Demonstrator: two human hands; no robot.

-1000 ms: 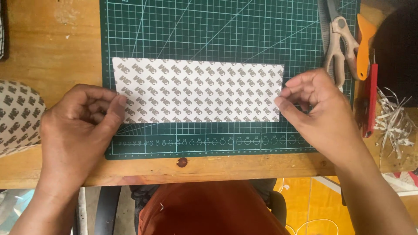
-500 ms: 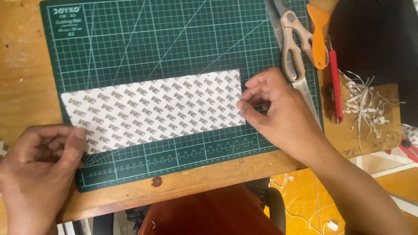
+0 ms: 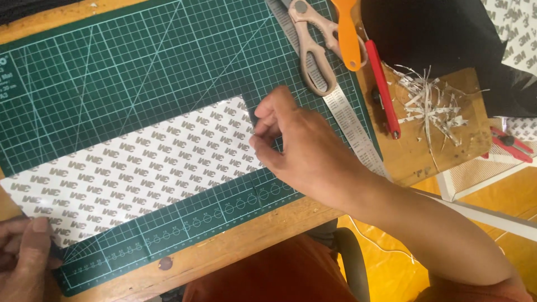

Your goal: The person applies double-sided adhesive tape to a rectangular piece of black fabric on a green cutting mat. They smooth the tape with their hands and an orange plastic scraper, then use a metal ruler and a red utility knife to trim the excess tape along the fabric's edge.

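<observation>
Right hand (image 3: 302, 148) pinches patterned sheet's (image 3: 140, 168) end, corner hidden | left hand (image 3: 25, 257) grips opposite end, cropped

Bright even light, soft shadows, sharp focus

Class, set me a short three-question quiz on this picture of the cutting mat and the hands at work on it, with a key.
1. True or false: the right hand pinches the right end of the white patterned paper strip.
2. Which lies on the steel ruler? A) pink-handled scissors B) red pen C) white paper shavings
3. Fill in: the left hand holds the strip's ____ end on the green gridded cutting mat.

Key: 1 true; 2 A; 3 left.
</observation>
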